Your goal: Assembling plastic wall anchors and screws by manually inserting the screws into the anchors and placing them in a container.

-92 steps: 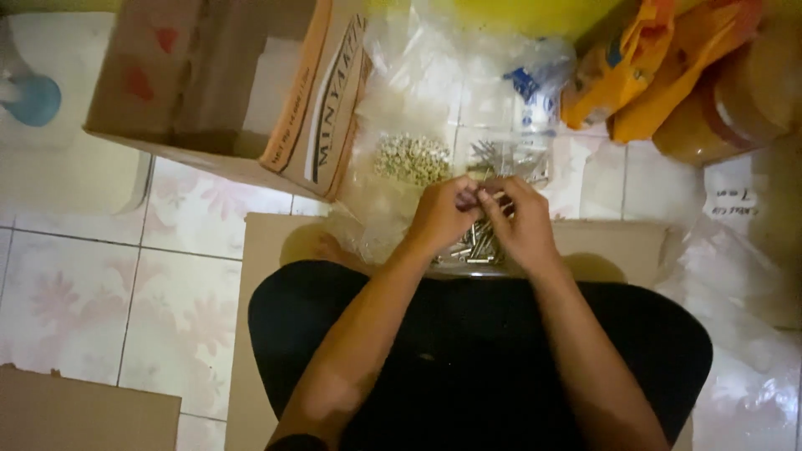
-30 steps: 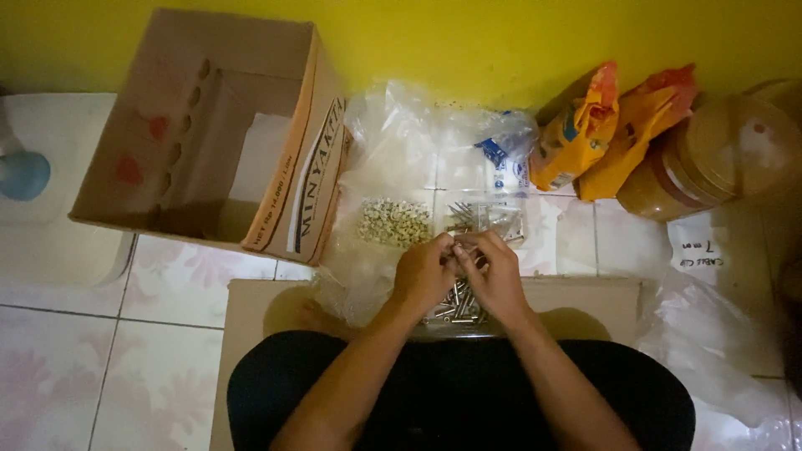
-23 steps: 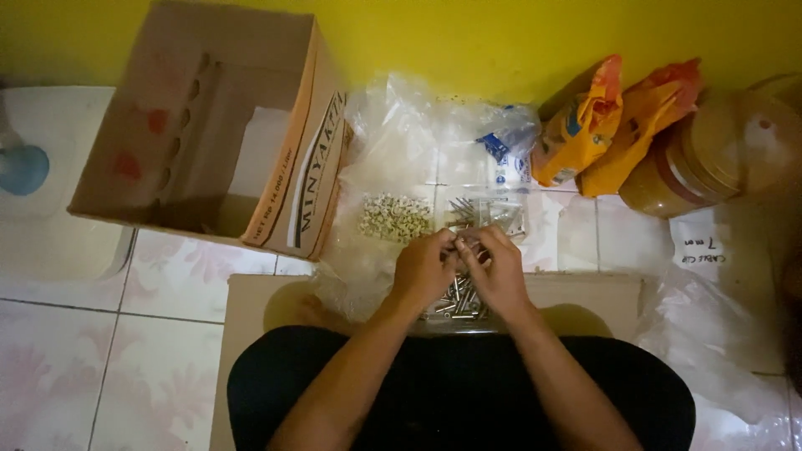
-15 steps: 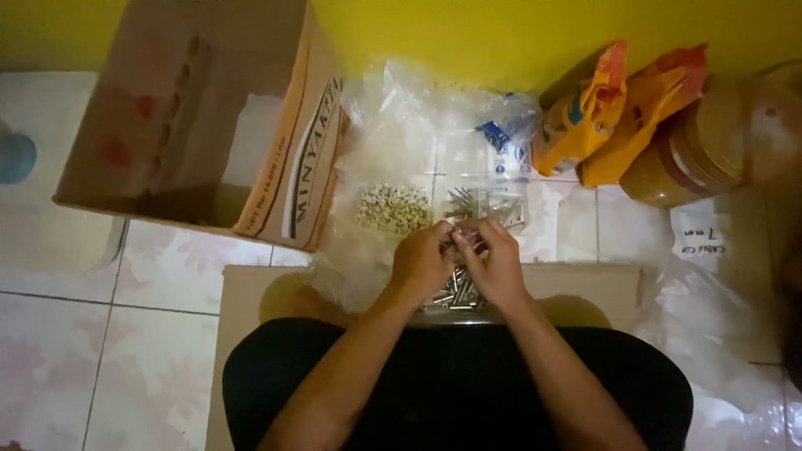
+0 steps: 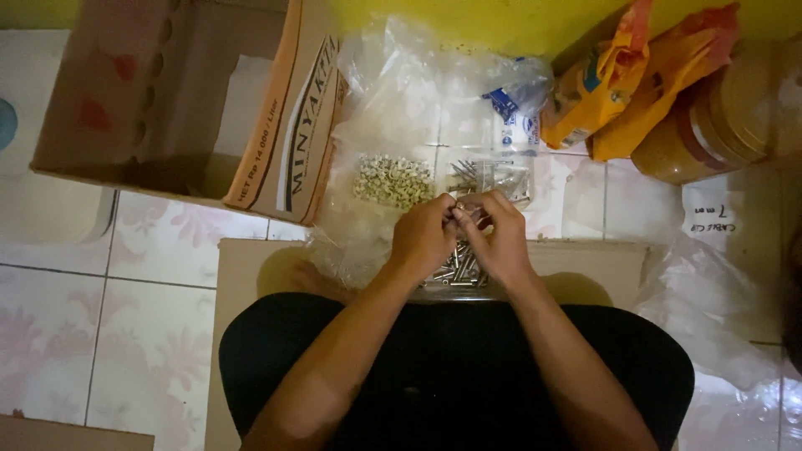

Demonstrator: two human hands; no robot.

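Observation:
My left hand (image 5: 422,236) and my right hand (image 5: 499,238) meet fingertip to fingertip above a pile of small metal nails (image 5: 458,269) on a flat cardboard sheet (image 5: 251,267). Both pinch a tiny part between them, too small to make out. Just beyond my hands lie a heap of small pale clips (image 5: 391,179) and a clear bag of nails (image 5: 493,177), both on crumpled clear plastic (image 5: 393,100).
An open cardboard box (image 5: 184,100) stands at the back left. Orange snack bags (image 5: 643,75) and a brown jar (image 5: 710,125) sit at the back right against a yellow wall. More clear plastic (image 5: 710,309) lies at the right on the tiled floor (image 5: 100,326).
The camera has shifted slightly; my hands stay together over the nail pile, fingers working at the small part. Nothing else has moved.

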